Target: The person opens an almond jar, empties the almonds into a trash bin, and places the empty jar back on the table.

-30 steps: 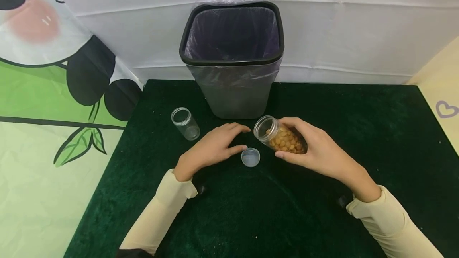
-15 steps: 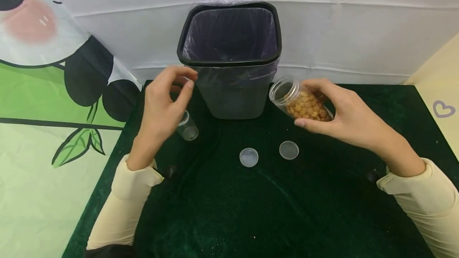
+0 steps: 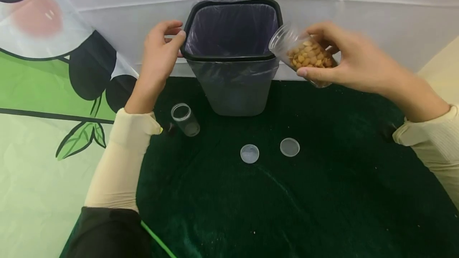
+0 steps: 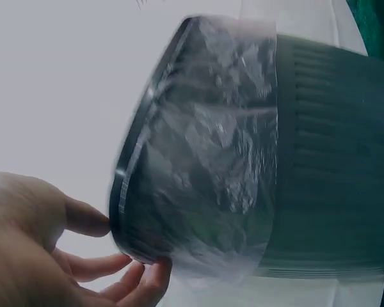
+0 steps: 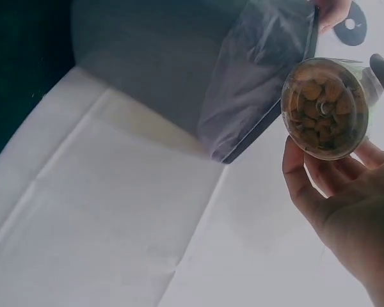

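My right hand [image 3: 353, 61] grips a clear plastic jar [image 3: 292, 47] partly filled with small yellow-brown pieces [image 3: 309, 55]. The jar lies tilted, its open mouth pointing left at the right rim of a grey trash bin [image 3: 234, 90]; the pieces sit towards its base, which faces the right wrist view. At the bin's left rim, my left hand [image 3: 159, 53] holds the black edge with its thumb and fingers, as the left wrist view also shows. A clear plastic bag [image 4: 211, 147] lines the bin and folds over its outside.
An open clear jar [image 3: 185, 120] stands on the dark green cloth [image 3: 222, 194], left of the bin. Two round clear lids, a left lid [image 3: 249, 153] and a right lid [image 3: 289, 147], lie in front of it. White fabric [image 3: 358, 19] hangs behind.
The right hand has lifted the filled jar from near the cloth up to the bin's rim, uncovering the right lid. My left hand has moved up and left from the lids to the rim.
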The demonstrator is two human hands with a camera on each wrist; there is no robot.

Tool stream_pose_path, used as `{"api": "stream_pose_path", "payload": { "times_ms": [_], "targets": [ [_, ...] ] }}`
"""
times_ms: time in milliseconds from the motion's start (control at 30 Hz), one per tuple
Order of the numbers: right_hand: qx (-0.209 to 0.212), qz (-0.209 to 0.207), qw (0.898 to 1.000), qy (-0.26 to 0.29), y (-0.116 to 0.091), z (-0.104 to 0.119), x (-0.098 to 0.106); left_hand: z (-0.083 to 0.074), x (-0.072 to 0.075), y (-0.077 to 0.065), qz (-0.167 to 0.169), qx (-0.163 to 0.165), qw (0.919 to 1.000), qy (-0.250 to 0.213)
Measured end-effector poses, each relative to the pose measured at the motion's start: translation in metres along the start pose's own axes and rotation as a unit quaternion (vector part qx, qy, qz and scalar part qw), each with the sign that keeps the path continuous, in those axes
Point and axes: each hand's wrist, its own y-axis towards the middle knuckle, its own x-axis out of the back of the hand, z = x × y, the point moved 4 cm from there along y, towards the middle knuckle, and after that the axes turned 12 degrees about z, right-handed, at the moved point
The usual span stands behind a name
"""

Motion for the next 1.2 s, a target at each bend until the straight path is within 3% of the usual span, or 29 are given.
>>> {"api": "stream_pose_path", "payload": {
  "times_ms": [133, 233, 400, 667, 833, 1033, 1200],
  "targets": [
    [-0.016, 0.01, 1.0, -0.011, 0.016, -0.008, 0.008, 0.003, -0.002, 0.02, 0.037, 0.066, 0.997, 0.014],
    [-0.034, 0.017, 0.999, -0.02, 0.024, -0.015, 0.012, 0.007, -0.005, 0.027, 0.058, 0.09, 0.9941, -0.014],
    [-0.048, 0.022, 0.998, -0.041, 0.034, -0.021, 0.02, 0.012, -0.008, 0.024, 0.072, 0.083, 0.9924, -0.056],
    [-0.049, 0.031, 0.995, -0.082, 0.04, -0.029, 0.035, 0.018, -0.01, 0.002, 0.09, 0.076, 0.9921, -0.045],
    [-0.055, 0.047, 0.991, -0.113, 0.045, -0.028, 0.041, 0.018, -0.01, -0.008, 0.094, 0.073, 0.9903, -0.071],
    [-0.038, 0.068, 0.986, -0.145, 0.056, -0.019, 0.04, 0.016, -0.007, -0.01, 0.107, 0.074, 0.979, -0.157],
    [-0.029, 0.088, 0.981, -0.168, 0.064, -0.012, 0.038, 0.015, -0.004, -0.01, 0.12, 0.086, 0.9713, -0.187]
  ]
}}
